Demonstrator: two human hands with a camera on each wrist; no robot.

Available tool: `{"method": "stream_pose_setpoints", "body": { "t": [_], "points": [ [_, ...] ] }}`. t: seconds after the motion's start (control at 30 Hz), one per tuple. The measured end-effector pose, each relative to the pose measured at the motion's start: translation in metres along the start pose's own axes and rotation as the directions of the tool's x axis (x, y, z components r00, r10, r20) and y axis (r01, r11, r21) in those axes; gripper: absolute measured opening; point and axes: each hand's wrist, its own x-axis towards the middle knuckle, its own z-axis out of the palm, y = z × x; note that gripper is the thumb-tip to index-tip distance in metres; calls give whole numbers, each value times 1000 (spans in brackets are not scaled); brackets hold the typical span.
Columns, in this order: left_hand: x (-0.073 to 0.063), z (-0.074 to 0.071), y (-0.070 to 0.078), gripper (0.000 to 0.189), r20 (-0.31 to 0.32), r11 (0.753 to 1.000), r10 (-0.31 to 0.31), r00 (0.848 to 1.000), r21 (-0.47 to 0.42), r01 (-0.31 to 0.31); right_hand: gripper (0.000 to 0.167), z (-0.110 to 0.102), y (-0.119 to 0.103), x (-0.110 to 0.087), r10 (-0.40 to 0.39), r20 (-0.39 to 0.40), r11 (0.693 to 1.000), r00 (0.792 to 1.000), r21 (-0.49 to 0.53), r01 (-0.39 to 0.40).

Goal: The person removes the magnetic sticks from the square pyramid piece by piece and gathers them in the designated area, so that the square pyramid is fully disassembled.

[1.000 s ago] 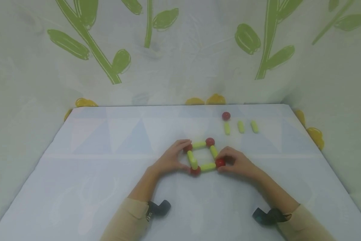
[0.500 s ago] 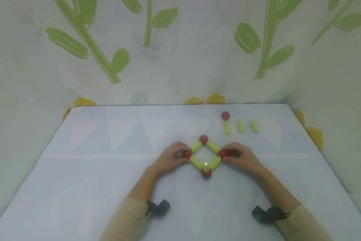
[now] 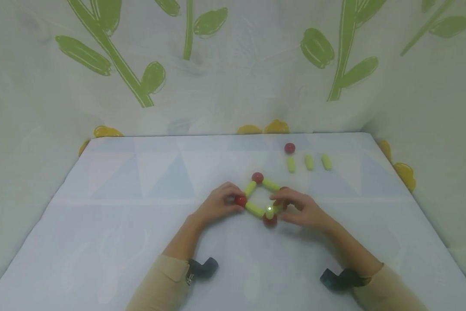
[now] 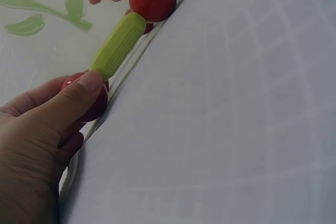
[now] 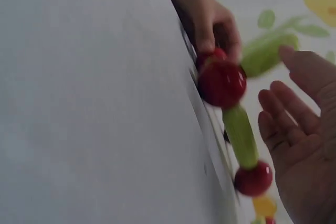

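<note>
Red balls and yellow-green rods form a four-sided frame on the table. My left hand (image 3: 219, 202) pinches the left red ball (image 3: 241, 201) between thumb and fingers. A rod (image 3: 269, 211) sticks up from the near red ball (image 3: 270, 221). Close beside that rod is my right hand (image 3: 304, 209), its fingers spread and partly covering the right red ball (image 3: 284, 188). In the right wrist view the thumb tip (image 5: 291, 56) overlaps the end of the raised rod (image 5: 265, 56), while the other fingers stand apart from it. The far red ball (image 3: 258, 177) is untouched.
Toward the back right lie a loose red ball (image 3: 290, 148) and three loose rods, the middle one (image 3: 309, 162) between the others. A pale patterned table (image 3: 112, 242) ends at a wall (image 3: 236, 86) with green leaf prints.
The frame was turned from a square-on pose to a diamond. My right hand has let go of the right ball and moved left, toward the raised rod. The left hand still holds its ball.
</note>
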Motion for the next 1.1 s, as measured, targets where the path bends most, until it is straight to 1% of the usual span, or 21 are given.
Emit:
{"method": "stream_pose_setpoints", "body": {
  "t": [0.07,0.17,0.3,0.4,0.47,0.53,0.57,0.6,0.63,0.7,0.77,0.8,0.83,1.0,1.03,1.07,1.1],
  "points": [
    [0,0,-1,37,-2,1000,6,1000,5,-6,49,9,-4,3,-4,55,1000,998,-2,5],
    [0,1,-2,37,-2,1000,17,1000,15,-17,49,18,-7,5,6,77,998,997,-58,-1],
    [0,1,-2,36,-2,999,30,1000,27,-30,48,24,-3,4,-15,35,990,999,-139,20],
    [-1,-1,-1,36,-2,999,25,1000,31,-25,47,26,-1,3,0,-2,988,1000,-155,0],
    [-1,-1,0,37,2,1000,13,1000,28,-13,46,26,-3,3,38,-25,987,999,-157,-41],
    [-1,-1,0,37,5,1000,1,1000,21,-1,45,26,-7,4,97,-46,984,994,-148,-103],
    [-1,0,-1,37,6,1000,1,1000,15,-1,45,26,-8,4,135,-58,979,989,-147,-142],
    [-1,-1,4,36,7,1000,-8,1000,11,8,44,26,-8,3,166,-68,974,984,-145,-175],
    [-1,-1,4,36,10,1000,-9,1000,8,9,45,27,-9,3,200,-79,968,977,-142,-210],
    [-1,-1,3,36,12,1000,-7,1000,5,7,46,28,-9,3,231,-94,961,969,-134,-242],
    [-1,-1,3,36,14,1000,-11,1000,2,11,46,28,-8,2,242,-107,957,964,-138,-255],
    [-1,0,2,36,16,1000,-16,1000,1,16,47,29,-8,2,235,-113,957,965,-145,-250],
    [-1,1,-3,36,18,1000,-10,1000,-1,10,47,29,-8,3,226,-119,958,967,-153,-243],
    [-1,1,-4,37,16,1000,-9,1000,-9,9,49,33,-9,6,203,-169,946,964,-221,-238],
    [-1,1,-4,37,15,1000,-12,1000,-8,12,49,33,-9,7,213,-185,942,959,-222,-252],
    [-1,1,-4,37,15,1000,-15,1000,-7,15,51,34,-8,6,252,-205,937,946,-195,-291],
    [-1,1,-3,37,14,1000,-18,1000,-6,18,52,34,-9,7,297,-226,934,928,-134,-331]
  ]
}}
